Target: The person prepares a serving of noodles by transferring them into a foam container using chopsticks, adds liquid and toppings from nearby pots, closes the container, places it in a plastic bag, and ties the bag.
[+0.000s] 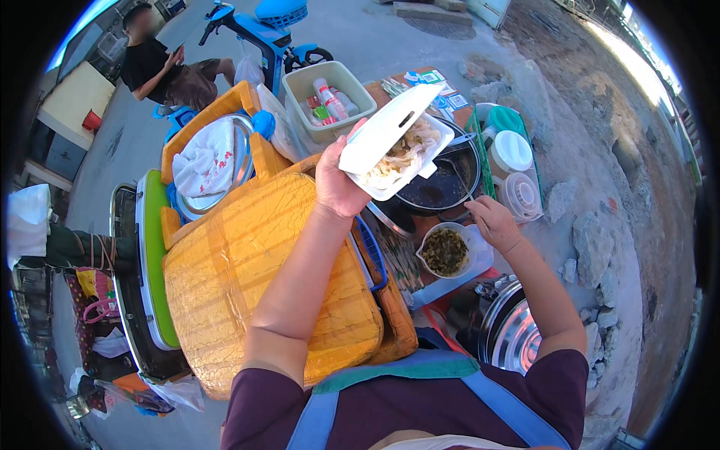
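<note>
My left hand (344, 183) holds a white foam takeaway box (396, 143) from beneath, tilted, its lid raised. Pale noodle-like food (405, 154) with darker bits lies inside. To the right, my right hand (495, 224) grips the handle of a thin metal utensil (462, 183) whose far end reaches into a dark pot (433, 188). The pot holds a dark liquid and stands partly behind the box. Just below it, a clear plastic measuring jug (445, 251) contains chopped dark greens. A large box wrapped in yellow tape (270, 281) lies under my left forearm.
A pale green bin (332, 132) with bottles is at the back. A green basket (534, 163) with lidded tubs stands at right, a steel pot (517, 332) lower right. A white cloth (205, 157) covers a round lid at left. A person (163, 67) sits beside a blue scooter (270, 39).
</note>
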The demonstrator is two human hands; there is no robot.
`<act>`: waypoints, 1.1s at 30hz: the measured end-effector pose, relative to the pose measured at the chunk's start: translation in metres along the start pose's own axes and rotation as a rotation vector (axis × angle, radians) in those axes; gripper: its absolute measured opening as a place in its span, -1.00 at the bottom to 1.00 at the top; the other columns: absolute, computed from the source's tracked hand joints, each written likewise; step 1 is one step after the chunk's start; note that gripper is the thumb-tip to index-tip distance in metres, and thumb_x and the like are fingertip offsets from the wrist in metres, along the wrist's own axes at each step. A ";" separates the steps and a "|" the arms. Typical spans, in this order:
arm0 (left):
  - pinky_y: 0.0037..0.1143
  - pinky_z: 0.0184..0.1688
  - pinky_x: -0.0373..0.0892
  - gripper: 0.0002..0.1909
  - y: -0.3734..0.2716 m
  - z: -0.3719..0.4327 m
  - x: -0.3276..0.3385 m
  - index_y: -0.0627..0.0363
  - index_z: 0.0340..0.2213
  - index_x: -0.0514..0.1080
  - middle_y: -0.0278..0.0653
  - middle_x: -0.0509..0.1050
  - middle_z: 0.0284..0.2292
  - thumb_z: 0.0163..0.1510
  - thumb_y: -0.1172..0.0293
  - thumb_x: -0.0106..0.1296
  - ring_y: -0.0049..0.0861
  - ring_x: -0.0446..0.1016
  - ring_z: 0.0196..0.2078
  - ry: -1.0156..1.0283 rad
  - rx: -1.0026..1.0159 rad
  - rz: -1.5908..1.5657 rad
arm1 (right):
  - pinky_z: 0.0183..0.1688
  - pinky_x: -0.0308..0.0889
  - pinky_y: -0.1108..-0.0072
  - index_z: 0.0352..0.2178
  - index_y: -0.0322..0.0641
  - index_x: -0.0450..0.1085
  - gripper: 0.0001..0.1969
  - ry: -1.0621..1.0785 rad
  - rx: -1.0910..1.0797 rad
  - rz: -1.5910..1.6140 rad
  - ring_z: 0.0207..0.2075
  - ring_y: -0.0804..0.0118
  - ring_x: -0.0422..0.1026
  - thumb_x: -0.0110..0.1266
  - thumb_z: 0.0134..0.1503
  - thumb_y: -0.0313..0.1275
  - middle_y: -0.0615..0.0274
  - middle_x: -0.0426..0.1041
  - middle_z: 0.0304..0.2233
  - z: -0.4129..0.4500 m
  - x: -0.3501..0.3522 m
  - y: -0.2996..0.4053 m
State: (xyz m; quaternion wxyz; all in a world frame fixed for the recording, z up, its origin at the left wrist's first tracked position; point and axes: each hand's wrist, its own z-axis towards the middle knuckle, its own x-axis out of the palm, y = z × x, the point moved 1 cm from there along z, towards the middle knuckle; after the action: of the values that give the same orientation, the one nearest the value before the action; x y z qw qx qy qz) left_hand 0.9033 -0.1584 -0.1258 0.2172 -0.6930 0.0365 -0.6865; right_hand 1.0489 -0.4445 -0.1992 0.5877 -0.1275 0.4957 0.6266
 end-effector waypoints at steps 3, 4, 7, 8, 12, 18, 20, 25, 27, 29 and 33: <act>-0.24 0.15 0.12 -0.36 0.002 -0.003 0.015 0.13 0.04 0.18 -0.14 0.26 0.04 -0.11 0.27 0.03 -0.21 0.24 0.08 -0.017 -0.034 0.081 | -0.32 0.35 0.48 -0.20 -0.04 0.29 -0.66 0.434 -0.117 -0.268 -0.30 0.14 0.39 0.06 -0.09 -0.52 0.16 0.31 -0.35 -0.006 0.026 -0.020; -0.24 0.15 0.12 -0.36 0.002 -0.006 0.020 0.13 0.04 0.18 -0.14 0.26 0.04 -0.11 0.27 0.03 -0.21 0.24 0.08 -0.024 -0.026 0.086 | -0.31 0.35 0.45 -0.21 -0.03 0.28 -0.64 0.519 -0.146 -0.290 -0.28 0.15 0.38 0.06 -0.11 -0.53 0.18 0.29 -0.35 -0.006 0.032 -0.024; -0.26 0.13 0.15 -0.35 0.000 -0.020 0.032 0.13 0.02 0.19 -0.14 0.28 0.01 -0.15 0.28 0.06 -0.22 0.26 0.06 -0.025 -0.053 0.114 | -0.31 0.35 0.44 -0.22 -0.01 0.28 -0.63 0.592 -0.221 -0.287 -0.26 0.17 0.37 0.06 -0.13 -0.54 0.18 0.27 -0.36 -0.003 0.042 -0.028; -0.27 0.12 0.16 -0.34 -0.001 -0.027 0.035 0.12 0.03 0.18 -0.14 0.28 0.00 -0.16 0.28 0.07 -0.23 0.26 0.05 -0.029 -0.083 0.138 | -0.31 0.35 0.44 -0.20 0.01 0.28 -0.62 0.661 -0.232 -0.340 -0.26 0.17 0.37 0.05 -0.13 -0.54 0.18 0.28 -0.35 0.000 0.042 -0.030; -0.31 0.12 0.16 -0.27 -0.003 -0.069 0.041 0.10 0.07 0.10 -0.13 0.23 0.03 -0.17 0.27 0.07 -0.24 0.23 0.08 -0.042 -0.137 0.151 | -0.27 0.36 0.47 -0.15 0.08 0.35 -0.58 0.767 -0.257 -0.452 -0.24 0.18 0.39 -0.01 -0.10 -0.56 0.19 0.30 -0.33 0.021 0.035 -0.013; -0.34 0.14 0.13 -0.06 -0.014 -0.153 0.030 0.05 0.21 -0.17 -0.06 0.19 0.05 -0.15 0.22 0.05 -0.19 0.21 0.09 -0.030 -0.171 0.174 | -0.21 0.35 0.59 -0.20 -0.28 0.39 -0.75 0.297 -0.011 0.356 -0.28 0.29 0.43 0.01 0.08 -0.41 0.18 0.44 -0.31 0.129 -0.007 0.091; -0.31 0.10 0.18 -0.11 -0.024 -0.186 0.026 0.04 0.19 -0.10 -0.03 0.21 0.05 -0.15 0.23 0.05 -0.18 0.24 0.07 -0.086 -0.149 0.168 | -0.17 0.34 0.63 -0.18 -0.35 0.37 -0.66 0.457 0.157 0.656 -0.29 0.40 0.44 0.00 0.13 -0.27 0.19 0.46 -0.35 0.166 -0.010 0.164; -0.29 0.05 0.26 -0.23 -0.057 -0.276 0.016 0.12 0.14 0.03 0.02 0.26 0.01 -0.10 0.19 0.00 -0.17 0.31 0.02 -0.184 -0.060 0.172 | -0.06 0.29 0.50 0.03 -0.10 0.25 -0.31 1.270 -0.348 0.242 -0.12 0.27 0.39 0.11 -0.06 0.06 0.06 0.39 -0.17 0.163 0.033 0.339; -0.30 0.05 0.26 -0.32 -0.075 -0.315 0.009 0.14 0.13 0.02 0.01 0.23 0.03 -0.02 0.20 -0.11 -0.22 0.31 0.02 -0.133 -0.080 0.117 | 0.01 0.22 0.43 0.11 0.04 0.15 -0.17 1.199 -0.489 0.114 -0.05 0.10 0.32 0.16 -0.17 0.12 0.01 0.32 -0.10 0.146 0.063 0.372; -0.29 0.03 0.28 -0.41 -0.091 -0.356 0.004 0.16 0.08 0.09 -0.02 0.27 0.00 0.02 0.19 -0.17 -0.22 0.34 -0.01 -0.184 -0.010 0.138 | -0.02 0.24 0.42 0.12 0.03 0.13 -0.15 1.221 -0.425 0.074 -0.08 0.10 0.34 0.16 -0.18 0.12 0.01 0.31 -0.11 0.134 0.085 0.406; -0.26 0.04 0.26 -0.45 -0.120 -0.410 -0.004 0.25 0.05 0.13 -0.04 0.34 -0.07 0.11 0.13 -0.31 -0.22 0.36 -0.03 -0.376 0.149 0.156 | -0.03 0.25 0.40 0.11 0.01 0.13 -0.16 1.130 -0.372 0.174 -0.09 0.09 0.34 0.18 -0.18 0.09 -0.02 0.32 -0.12 0.111 0.132 0.451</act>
State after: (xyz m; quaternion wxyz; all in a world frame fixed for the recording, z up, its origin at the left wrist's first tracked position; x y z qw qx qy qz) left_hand 0.4765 -0.1517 -0.1028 0.3233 -0.7859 -0.0019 -0.5272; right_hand 0.6705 -0.1962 -0.0320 0.1476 -0.5004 0.6220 0.5839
